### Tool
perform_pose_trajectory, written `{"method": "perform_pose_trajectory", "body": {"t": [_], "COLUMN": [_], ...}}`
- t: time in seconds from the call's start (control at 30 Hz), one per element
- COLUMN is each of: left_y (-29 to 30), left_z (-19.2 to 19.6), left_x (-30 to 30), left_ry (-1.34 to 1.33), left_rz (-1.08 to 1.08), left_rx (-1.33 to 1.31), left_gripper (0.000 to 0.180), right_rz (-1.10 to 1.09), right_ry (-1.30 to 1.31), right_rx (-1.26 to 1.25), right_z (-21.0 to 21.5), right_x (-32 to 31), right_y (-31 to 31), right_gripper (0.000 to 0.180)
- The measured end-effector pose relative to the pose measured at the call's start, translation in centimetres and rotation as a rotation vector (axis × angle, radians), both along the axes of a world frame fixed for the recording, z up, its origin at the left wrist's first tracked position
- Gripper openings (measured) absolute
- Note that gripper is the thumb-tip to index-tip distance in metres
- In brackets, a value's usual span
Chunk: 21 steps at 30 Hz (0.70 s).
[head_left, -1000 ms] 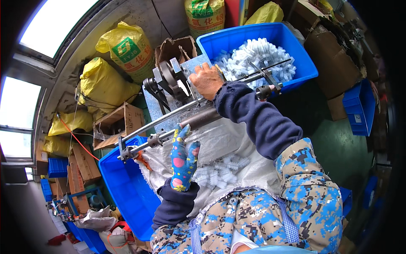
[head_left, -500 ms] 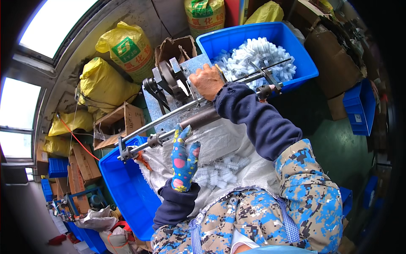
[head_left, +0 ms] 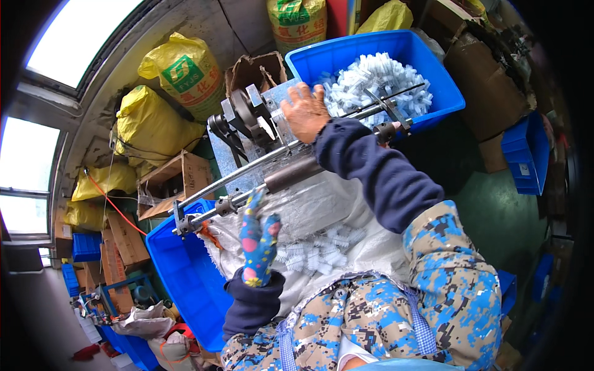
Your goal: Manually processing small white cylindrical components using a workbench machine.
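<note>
My right hand (head_left: 306, 113), bare, is over the metal plate (head_left: 281, 96) of a small bench machine, its fingers partly spread. Nothing shows in its grip. My left hand (head_left: 257, 244) wears a blue glove with pink and yellow spots and is raised, fingers apart and a little blurred, just below the machine's steel rod (head_left: 244, 196). A brown roller (head_left: 294, 172) is on that rod, beneath my right wrist. Small whitish ribbed plastic pieces (head_left: 318, 250) are heaped on a white woven sack (head_left: 377, 247) over my lap.
A blue bin (head_left: 427, 68) full of similar pieces stands beyond the machine at right. Another blue bin (head_left: 185, 272) is at my left. Yellow sacks (head_left: 185, 71), a wooden crate (head_left: 176, 182) and a cardboard box (head_left: 486, 89) surround the machine.
My right hand has opened from a curled shape, its fingers lifting on the plate. My left hand has moved slightly left and down, away from the rod and roller.
</note>
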<state>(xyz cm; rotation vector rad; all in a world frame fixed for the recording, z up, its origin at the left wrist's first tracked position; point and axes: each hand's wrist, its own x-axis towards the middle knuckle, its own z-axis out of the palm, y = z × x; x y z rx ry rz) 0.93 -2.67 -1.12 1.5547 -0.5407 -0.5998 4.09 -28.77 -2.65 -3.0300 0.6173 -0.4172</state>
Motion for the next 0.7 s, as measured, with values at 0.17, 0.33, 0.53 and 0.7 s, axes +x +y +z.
{"method": "perform_pose_trajectory", "body": {"t": [0.17,0.33,0.53,0.7], "left_y": [3.0,1.3,2.8,2.3], "left_z": [2.1,2.6,3.3,4.3], "left_x": [0.4,-1.0,-1.2,-1.7], "left_ry": [0.28,0.265,0.349,0.322], "left_rz": [0.228,0.072,0.217,0.241], "left_rx": [-0.161,-0.279,-0.329,-0.285], "left_gripper": [0.045,0.036,0.037,0.038], "right_rz": [0.007,-0.024,0.01,0.07], "right_ry": [-0.048,-0.066,0.018,0.14], "right_rx": [-0.004,-0.027,0.023,0.071], "right_z": [-0.1,-1.2,-0.6,0.2], "right_x": [-4.1,-2.8,-0.1,-0.3], "right_y": [0.2,2.1,6.0,5.5], "right_gripper": [0.056,0.054,0.045,0.051]}}
